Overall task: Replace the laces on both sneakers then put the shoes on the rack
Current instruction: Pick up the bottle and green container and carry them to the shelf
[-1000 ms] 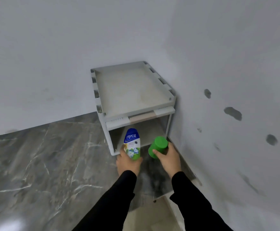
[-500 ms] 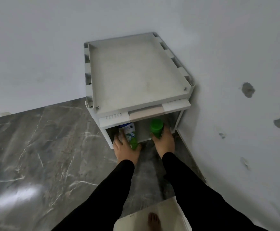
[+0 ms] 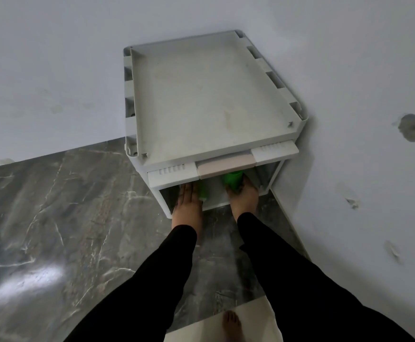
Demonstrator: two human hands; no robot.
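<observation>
A pale grey two-tier rack (image 3: 201, 99) stands in the corner of the room. Both my hands reach into its lower shelf. My left hand (image 3: 188, 206) holds a bottle with a green cap (image 3: 203, 193); most of the bottle is hidden under the shelf edge, and my fingers lie nearly straight along it. My right hand (image 3: 244, 197) grips a green cylindrical container (image 3: 233, 181) standing on the shelf floor. No sneaker or lace shows in this view.
The rack's top tray has a raised rim. White walls close in behind and to the right of the rack. The floor is dark marble tile (image 3: 53, 218). My bare foot (image 3: 231, 322) stands on a beige mat (image 3: 258, 324) below.
I have moved closer to the rack. Both hands have pushed the bottle and the green container from in front of the rack deeper into its lower shelf.
</observation>
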